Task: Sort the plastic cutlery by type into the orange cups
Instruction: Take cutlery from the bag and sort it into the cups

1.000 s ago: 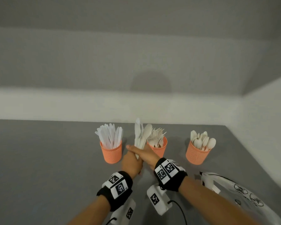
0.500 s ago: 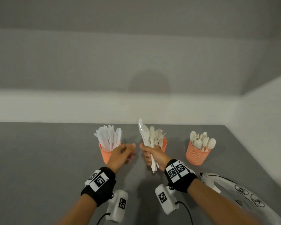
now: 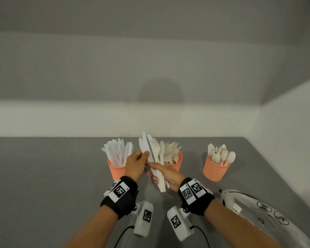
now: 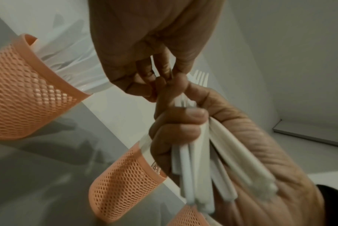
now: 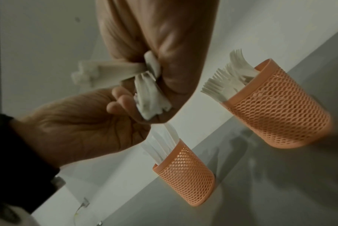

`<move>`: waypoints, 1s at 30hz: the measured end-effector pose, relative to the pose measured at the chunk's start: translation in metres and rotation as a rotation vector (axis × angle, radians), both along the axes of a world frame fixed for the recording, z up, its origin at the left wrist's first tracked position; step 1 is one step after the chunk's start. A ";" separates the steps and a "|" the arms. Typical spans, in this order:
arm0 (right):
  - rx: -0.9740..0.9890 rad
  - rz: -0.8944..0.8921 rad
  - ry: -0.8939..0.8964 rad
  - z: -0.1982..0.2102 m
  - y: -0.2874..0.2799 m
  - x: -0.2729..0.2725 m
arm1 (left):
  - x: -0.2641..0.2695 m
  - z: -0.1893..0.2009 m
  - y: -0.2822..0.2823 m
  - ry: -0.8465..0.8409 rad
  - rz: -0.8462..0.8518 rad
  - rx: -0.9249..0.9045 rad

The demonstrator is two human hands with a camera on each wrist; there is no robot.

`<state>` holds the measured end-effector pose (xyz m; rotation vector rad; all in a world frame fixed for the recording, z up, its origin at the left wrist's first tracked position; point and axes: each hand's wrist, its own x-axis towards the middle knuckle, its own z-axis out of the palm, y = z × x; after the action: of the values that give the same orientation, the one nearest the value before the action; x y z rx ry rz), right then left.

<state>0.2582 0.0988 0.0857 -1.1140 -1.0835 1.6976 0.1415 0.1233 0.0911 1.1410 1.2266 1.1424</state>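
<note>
Three orange mesh cups stand in a row on the grey table [image 3: 43, 176]: the left cup [image 3: 117, 170] holds white knives, the middle cup [image 3: 177, 162] forks, the right cup [image 3: 215, 170] spoons. My right hand [image 3: 157, 170] grips a mixed bundle of cutlery [image 3: 155, 154] upright, between the left and middle cups. My left hand [image 3: 145, 156] pinches a white knife [image 3: 143, 147] at the bundle's left side. In the left wrist view my left hand's fingertips [image 4: 160, 79] meet the right hand [image 4: 179, 126] round the handles [image 4: 198, 165].
A clear plastic bag [image 3: 261, 213] with printed symbols lies at the front right. A wall runs close behind the cups, and a side wall bounds the table on the right. The knife cup [image 5: 187, 178] and fork cup [image 5: 280, 107] show in the right wrist view.
My left hand left the bundle, swung left towards the knife cup, then came back and now pinches a knife in the bundle. The right hand stayed holding the bundle.
</note>
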 end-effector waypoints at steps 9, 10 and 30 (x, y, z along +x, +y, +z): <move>-0.098 0.017 0.040 0.000 -0.001 0.010 | 0.009 0.007 0.009 -0.006 0.084 0.041; -0.111 0.023 0.047 0.000 -0.002 0.011 | 0.009 0.012 0.010 -0.067 0.108 0.035; -0.220 0.214 0.383 0.001 -0.001 0.024 | 0.021 0.020 0.009 -0.058 -0.081 -0.051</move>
<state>0.2820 0.0982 0.0870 -0.7742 -0.8077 2.1347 0.1625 0.1319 0.1116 1.1026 1.1487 1.0704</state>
